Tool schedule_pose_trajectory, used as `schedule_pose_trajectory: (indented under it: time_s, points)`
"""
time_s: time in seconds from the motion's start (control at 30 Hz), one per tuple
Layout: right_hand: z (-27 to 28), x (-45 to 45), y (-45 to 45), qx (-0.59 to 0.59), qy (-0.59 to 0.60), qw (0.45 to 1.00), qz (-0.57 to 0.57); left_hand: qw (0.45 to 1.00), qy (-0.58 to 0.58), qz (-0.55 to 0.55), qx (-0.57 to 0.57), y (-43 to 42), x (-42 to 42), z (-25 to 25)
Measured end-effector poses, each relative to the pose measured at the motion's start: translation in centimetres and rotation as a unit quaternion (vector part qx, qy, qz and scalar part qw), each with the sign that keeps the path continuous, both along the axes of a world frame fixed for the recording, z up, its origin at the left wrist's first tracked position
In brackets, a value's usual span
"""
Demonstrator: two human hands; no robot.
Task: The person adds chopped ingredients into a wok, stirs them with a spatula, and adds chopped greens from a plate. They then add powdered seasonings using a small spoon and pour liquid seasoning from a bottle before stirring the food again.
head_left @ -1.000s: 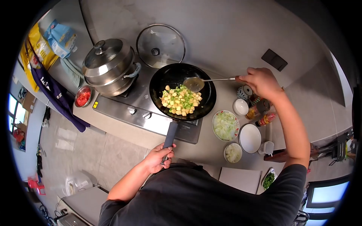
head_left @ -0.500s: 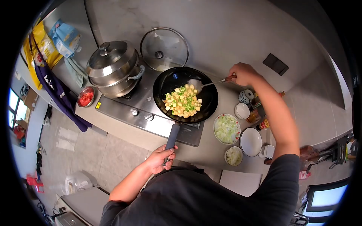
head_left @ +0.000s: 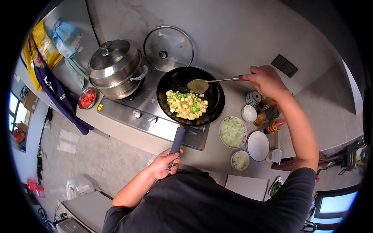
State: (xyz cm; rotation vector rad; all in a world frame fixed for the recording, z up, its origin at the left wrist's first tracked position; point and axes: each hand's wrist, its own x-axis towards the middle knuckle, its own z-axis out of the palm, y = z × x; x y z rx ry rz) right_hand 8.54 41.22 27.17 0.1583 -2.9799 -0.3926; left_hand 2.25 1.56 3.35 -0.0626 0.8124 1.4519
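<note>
A black wok sits on the right side of the gas stove. Its grey handle points toward me, and my left hand is closed around it. Inside the wok lies a heap of pale cubes with green chopped pieces, perhaps tofu. My right hand grips the end of a metal spatula. The spatula's blade is in the wok, just above and beside the heap, with food residue on it.
A steel steamer pot and a leaning glass lid stand behind the stove. Right of the wok are a bowl of chopped cabbage, an empty white bowl, a small bowl and sauce bottles. Red chopped food fills a left bowl.
My right hand has shifted right, and the spatula blade has turned and moved left over the heap's upper edge. The heap looks slightly pushed leftward. My left hand stays on the handle.
</note>
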Motion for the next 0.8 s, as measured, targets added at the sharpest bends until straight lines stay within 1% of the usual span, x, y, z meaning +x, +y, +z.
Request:
schedule_pose_trajectory:
  time_s: [0.03,0.13,0.23,0.33,0.43,0.47,0.53,0.6,0.67,0.7,0.73,0.77,0.8]
  points:
    - [0.4,0.4,-0.1,-0.003,-0.003,1.0,-0.028,1.0,0.0,0.001,0.0,0.0,0.0,0.0]
    - [0.8,1.0,0.3,0.022,0.001,0.998,-0.063,1.0,0.0,0.002,0.001,0.0,0.1,0.0]
    - [1.8,0.4,0.0,0.036,-0.077,0.986,-0.142,1.0,0.002,-0.002,0.004,0.0,0.1,-0.2]
    - [2.8,-0.8,-1.7,-0.007,-0.147,0.969,-0.197,1.0,0.006,-0.004,0.001,0.1,0.1,0.1]
    - [2.6,-2.8,-2.5,-0.076,-0.277,0.928,-0.238,1.0,0.01,-0.002,0.002,0.1,0.2,0.0]
    - [2.1,-3.2,-1.8,-0.154,-0.313,0.9,-0.262,1.0,0.01,0.001,0.003,0.1,0.2,0.0]
    - [-0.1,-3.8,0.2,-0.304,-0.377,0.821,-0.303,1.0,0.011,0.003,0.003,0.0,0.2,-0.1]
    - [-2.5,-3.6,0.8,-0.408,-0.412,0.769,-0.268,1.0,0.013,0.005,0.005,-0.1,0.2,-0.1]
    - [-6.0,-2.6,-1.5,-0.382,-0.332,0.826,-0.25,1.0,0.009,0.006,0.011,-0.1,0.2,-0.2]
    - [-9.2,-2.0,-1.3,-0.41,-0.283,0.841,-0.21,1.0,0.007,0.006,0.013,-0.1,0.2,-0.2]
    - [-10.5,-1.2,-2.9,-0.42,-0.233,0.85,-0.214,1.0,0.007,0.006,0.015,-0.1,0.1,-0.3]
    - [-13.1,-0.6,-3.4,-0.485,-0.195,0.816,-0.245,1.0,0.006,0.005,0.016,0.0,0.1,-0.3]
    - [-14.5,-0.2,-4.3,-0.547,-0.155,0.775,-0.276,1.0,0.006,0.004,0.017,-0.1,0.1,-0.4]
